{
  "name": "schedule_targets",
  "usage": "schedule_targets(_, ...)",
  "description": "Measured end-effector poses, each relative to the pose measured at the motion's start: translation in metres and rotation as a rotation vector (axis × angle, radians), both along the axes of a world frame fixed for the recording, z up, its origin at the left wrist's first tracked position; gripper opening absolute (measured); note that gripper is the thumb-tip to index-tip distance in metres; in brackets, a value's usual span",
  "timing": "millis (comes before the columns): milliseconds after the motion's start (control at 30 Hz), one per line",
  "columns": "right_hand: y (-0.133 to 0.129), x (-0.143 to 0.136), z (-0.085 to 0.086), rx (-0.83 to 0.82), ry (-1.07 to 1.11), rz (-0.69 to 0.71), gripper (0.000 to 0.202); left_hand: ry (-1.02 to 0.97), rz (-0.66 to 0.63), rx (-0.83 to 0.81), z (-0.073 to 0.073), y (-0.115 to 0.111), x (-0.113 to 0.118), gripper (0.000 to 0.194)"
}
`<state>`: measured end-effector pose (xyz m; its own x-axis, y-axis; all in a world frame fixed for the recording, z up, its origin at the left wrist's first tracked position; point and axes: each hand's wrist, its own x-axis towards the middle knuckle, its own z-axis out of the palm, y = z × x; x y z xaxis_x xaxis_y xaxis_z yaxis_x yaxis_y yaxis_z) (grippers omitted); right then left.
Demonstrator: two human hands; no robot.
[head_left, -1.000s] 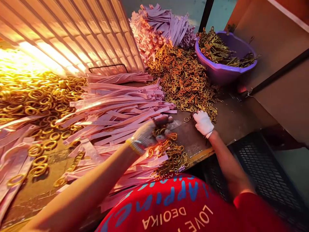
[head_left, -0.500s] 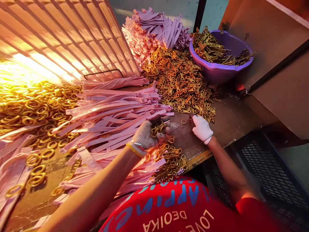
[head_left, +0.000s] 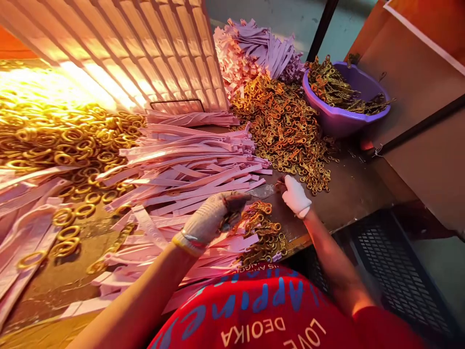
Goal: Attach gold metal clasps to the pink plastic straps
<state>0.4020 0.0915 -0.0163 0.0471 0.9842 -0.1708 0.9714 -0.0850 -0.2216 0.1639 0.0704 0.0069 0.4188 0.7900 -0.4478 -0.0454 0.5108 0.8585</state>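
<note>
**On the brown tabletop (head_left: 359,177), two gloved hands among metal pieces**

The left hand (head_left: 205,218) curls around small metal pieces (head_left: 225,224), partly hidden, near pink straps (head_left: 189,179). The right hand (head_left: 296,196) bends its fingers near gold clasps (head_left: 286,131); its grip I cannot tell. A purple basin (head_left: 337,121) stands beside the clasps. A ribbed panel (head_left: 163,53) rises behind the straps; a dark crate (head_left: 392,271) sits below.

Ribbed panel (head_left: 145,53) rising upper left, dark pole (head_left: 322,30) slanting up top, brown board (head_left: 417,92) over right, and below it, a dark mesh crate (head_left: 395,276)!
</note>
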Motion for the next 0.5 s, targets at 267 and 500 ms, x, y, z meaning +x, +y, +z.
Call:
schedule_targets(267, -0.059, -0.057, 0.027, 0.135, 0.554, 0.363, 0.049, 0.076, -0.112, 0.174, 0.003, -0.02, -0.004, 0.035)
schedule_targets(500, -0.071, -0.067, 0.03, 0.133, 0.162, 0.462, 0.028, -0.081, -0.049, 0.027, 0.004, -0.032, -0.012, 0.042)
